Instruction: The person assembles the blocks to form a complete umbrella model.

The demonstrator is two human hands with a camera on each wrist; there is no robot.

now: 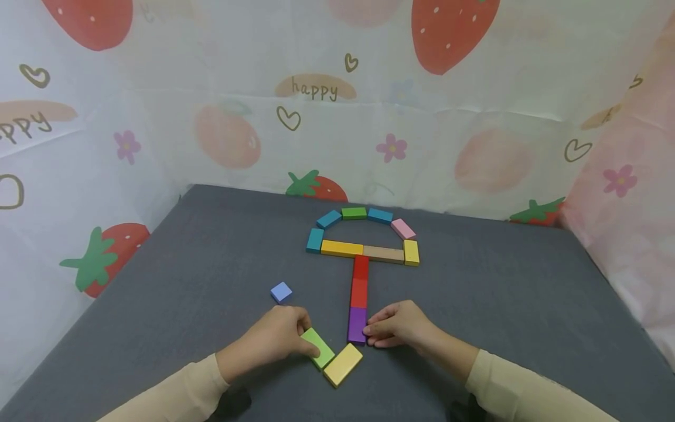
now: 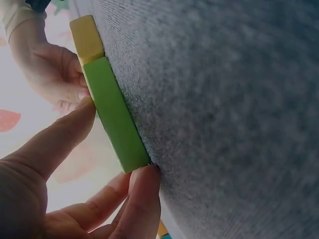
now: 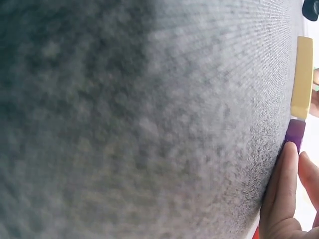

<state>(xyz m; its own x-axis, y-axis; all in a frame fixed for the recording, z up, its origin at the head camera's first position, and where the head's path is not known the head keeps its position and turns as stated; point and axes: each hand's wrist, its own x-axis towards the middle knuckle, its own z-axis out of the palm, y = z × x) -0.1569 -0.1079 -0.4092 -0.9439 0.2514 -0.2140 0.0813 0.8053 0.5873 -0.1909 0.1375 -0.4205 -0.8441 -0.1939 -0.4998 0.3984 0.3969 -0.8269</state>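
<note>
My left hand (image 1: 276, 334) pinches a light green block (image 1: 319, 348) between thumb and fingers, low on the cloth. In the left wrist view this green block (image 2: 113, 114) meets a yellow block end to end. That pale yellow block (image 1: 343, 365) lies slanted, its upper corner close to the bottom of a purple block (image 1: 357, 324). My right hand (image 1: 403, 324) touches the right side of the purple block with its fingertips. In the right wrist view, fingers (image 3: 285, 184) lie along the purple block's side. Above the purple piece, a red length (image 1: 360, 281) continues the vertical line.
A yellow block (image 1: 341, 248) and a tan block (image 1: 383, 254) form a crossbar atop the red length. Blue, green, pink and yellow blocks arch over it. A small periwinkle block (image 1: 281, 292) lies alone beyond the left hand. Printed curtains surround the dark grey cloth (image 1: 501, 293).
</note>
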